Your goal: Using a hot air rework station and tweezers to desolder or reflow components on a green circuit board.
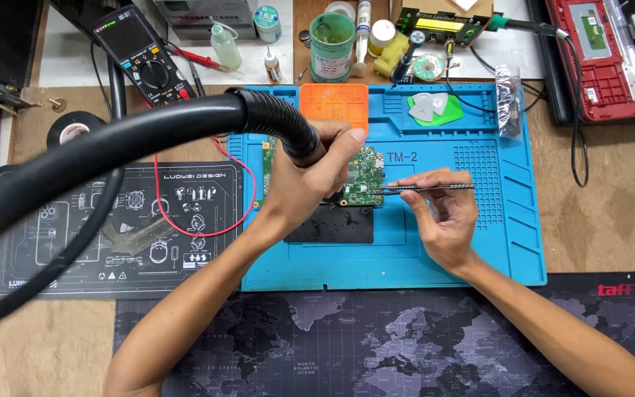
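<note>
My left hand [310,180] grips the ribbed black end of a thick black hose [148,136], its nozzle pointing down over a green circuit board [365,173]. The board lies on a blue silicone work mat [442,242], partly hidden under that hand. My right hand [439,217] pinches slim metal tweezers [424,188] held level, their tips touching the board's right edge. A black rectangular pad [336,224] sits just below the board.
A black multimeter [145,59] with red leads, small bottles, a green jar [331,45] and a soldering station [442,22] line the back. An orange tray [334,103] and picks [431,106] sit on the mat. A red laptop shell [611,59] lies at the right.
</note>
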